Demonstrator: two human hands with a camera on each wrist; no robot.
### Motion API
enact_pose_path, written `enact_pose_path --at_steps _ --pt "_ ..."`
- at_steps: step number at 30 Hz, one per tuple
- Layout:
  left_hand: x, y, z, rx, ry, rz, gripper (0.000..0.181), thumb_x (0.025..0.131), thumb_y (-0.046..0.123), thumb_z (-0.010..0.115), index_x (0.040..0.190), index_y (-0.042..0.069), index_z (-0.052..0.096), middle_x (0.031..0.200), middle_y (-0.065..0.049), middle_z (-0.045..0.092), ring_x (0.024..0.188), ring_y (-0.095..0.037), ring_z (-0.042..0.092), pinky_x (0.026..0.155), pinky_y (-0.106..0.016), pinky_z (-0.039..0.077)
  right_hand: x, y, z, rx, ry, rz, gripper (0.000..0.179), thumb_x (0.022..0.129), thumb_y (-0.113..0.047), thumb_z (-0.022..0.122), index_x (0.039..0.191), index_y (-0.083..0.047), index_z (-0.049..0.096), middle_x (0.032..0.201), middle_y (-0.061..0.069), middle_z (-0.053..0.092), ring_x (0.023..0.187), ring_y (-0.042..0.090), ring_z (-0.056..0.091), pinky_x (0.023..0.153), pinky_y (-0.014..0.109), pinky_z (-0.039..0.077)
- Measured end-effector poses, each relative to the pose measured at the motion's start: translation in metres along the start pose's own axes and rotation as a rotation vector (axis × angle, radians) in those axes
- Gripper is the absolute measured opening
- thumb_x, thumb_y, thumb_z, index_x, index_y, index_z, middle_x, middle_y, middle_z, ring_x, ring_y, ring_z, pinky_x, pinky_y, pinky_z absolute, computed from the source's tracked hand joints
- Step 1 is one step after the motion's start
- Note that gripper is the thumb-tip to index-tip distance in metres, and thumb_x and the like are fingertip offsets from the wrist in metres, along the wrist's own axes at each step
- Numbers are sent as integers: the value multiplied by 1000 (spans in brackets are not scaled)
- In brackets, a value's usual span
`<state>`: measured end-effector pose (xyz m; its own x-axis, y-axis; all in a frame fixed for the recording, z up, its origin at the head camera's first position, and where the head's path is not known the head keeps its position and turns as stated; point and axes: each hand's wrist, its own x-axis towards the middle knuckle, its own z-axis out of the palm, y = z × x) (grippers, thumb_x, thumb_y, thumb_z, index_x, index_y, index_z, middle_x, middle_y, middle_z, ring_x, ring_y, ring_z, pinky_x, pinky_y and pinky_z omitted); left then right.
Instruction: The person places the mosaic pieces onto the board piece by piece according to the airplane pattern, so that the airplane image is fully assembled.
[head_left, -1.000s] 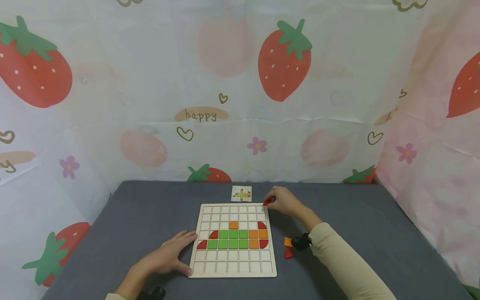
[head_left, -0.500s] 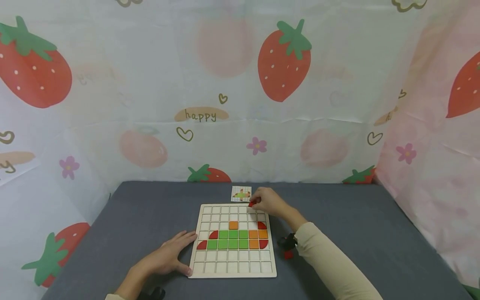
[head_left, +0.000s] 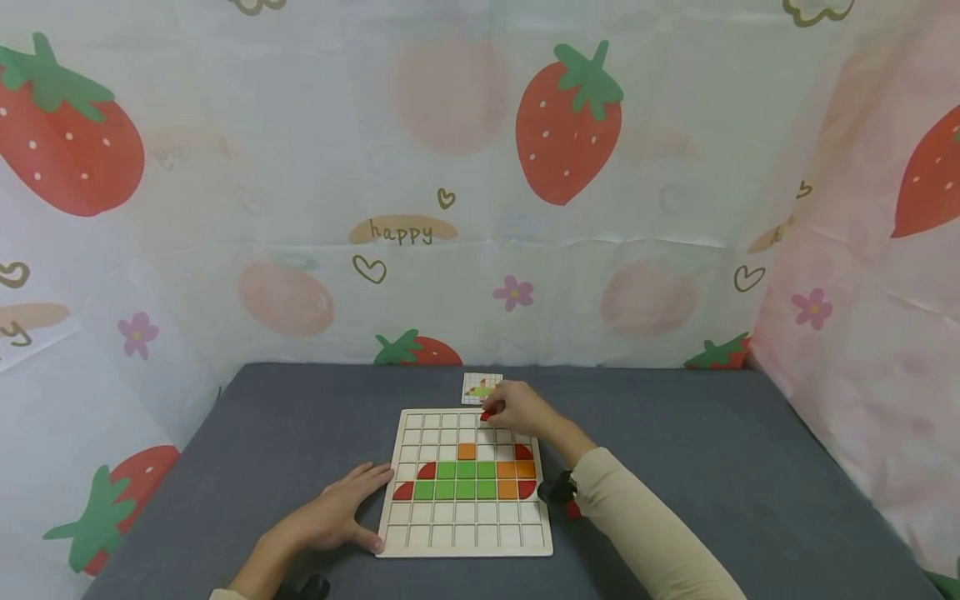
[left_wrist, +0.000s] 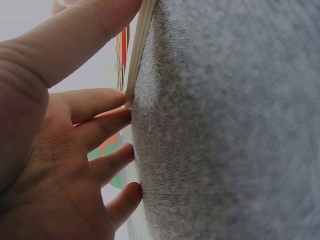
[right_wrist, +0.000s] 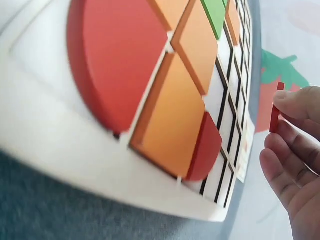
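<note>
A square wooden grid board (head_left: 465, 552) lies on the table. In its slots sit several green squares (head_left: 467, 489), orange squares (head_left: 467, 452) and red rounded-corner tiles (head_left: 402, 490). My left hand (head_left: 335, 508) touches the board's left edge with fingers spread, the thumb at the near left corner; the left wrist view shows these fingers (left_wrist: 107, 122) fairly straight against the rim. Over the board's far rows my right hand (head_left: 525, 410) pinches a small red tile (head_left: 487, 415). Seen edge-on in the right wrist view, that red tile (right_wrist: 276, 107) is between thumb and fingers, apart from the board.
A small pattern card (head_left: 476, 383) lies just behind the board, partly covered by my right hand. Another red tile (head_left: 573, 510) lies right of the board, mostly behind my right sleeve. Dark grey cloth (head_left: 300, 433) covers the table, and a strawberry-print curtain (head_left: 450, 167) hangs behind.
My right hand has moved left with the red tile, from the board's far right corner to above its far rows. The loose orange tile is now hidden by the right arm. My left hand stays put.
</note>
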<state>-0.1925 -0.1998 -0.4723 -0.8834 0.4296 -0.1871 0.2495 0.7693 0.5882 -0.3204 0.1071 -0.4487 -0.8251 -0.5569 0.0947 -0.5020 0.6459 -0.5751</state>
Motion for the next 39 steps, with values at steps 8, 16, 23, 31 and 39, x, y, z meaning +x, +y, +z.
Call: enact_pose_path --at_steps 8,16,23,31,39 --pt "-1 1 -1 -10 -9 -10 101 62 31 88 146 0 40 153 -20 38 145 -47 22 106 -72 20 6 -5 12 -7 -21 11 15 86 -6 70 99 -3 76 96 7 66 82 13 55 74 27 50" --pt "-3 3 -1 -12 -3 -8 102 62 32 88 146 0 40 154 -19 38 146 -47 22 106 -72 20 10 -13 21 -18 -47 16 16 86 -7 71 101 -2 75 94 7 66 81 14 54 73 28 49" --pt "-2 4 -2 -14 -10 -16 102 63 32 88 147 0 40 154 -19 37 146 -47 22 106 -72 20 12 -17 23 3 -62 -21 18 84 -5 72 100 0 76 96 10 68 86 17 59 75 29 52" --pt "-3 4 -3 -26 -16 6 101 64 31 88 147 0 39 154 -20 37 145 -48 21 105 -74 20 14 -17 29 11 -102 0 18 83 -7 74 101 -2 76 94 8 69 81 14 61 73 27 53" --pt "-4 3 -3 -34 -15 -7 102 64 33 88 147 0 39 155 -19 36 146 -47 20 106 -72 19 14 -20 30 -41 -120 -22 16 85 -6 71 100 -2 76 96 10 73 85 17 65 74 28 55"
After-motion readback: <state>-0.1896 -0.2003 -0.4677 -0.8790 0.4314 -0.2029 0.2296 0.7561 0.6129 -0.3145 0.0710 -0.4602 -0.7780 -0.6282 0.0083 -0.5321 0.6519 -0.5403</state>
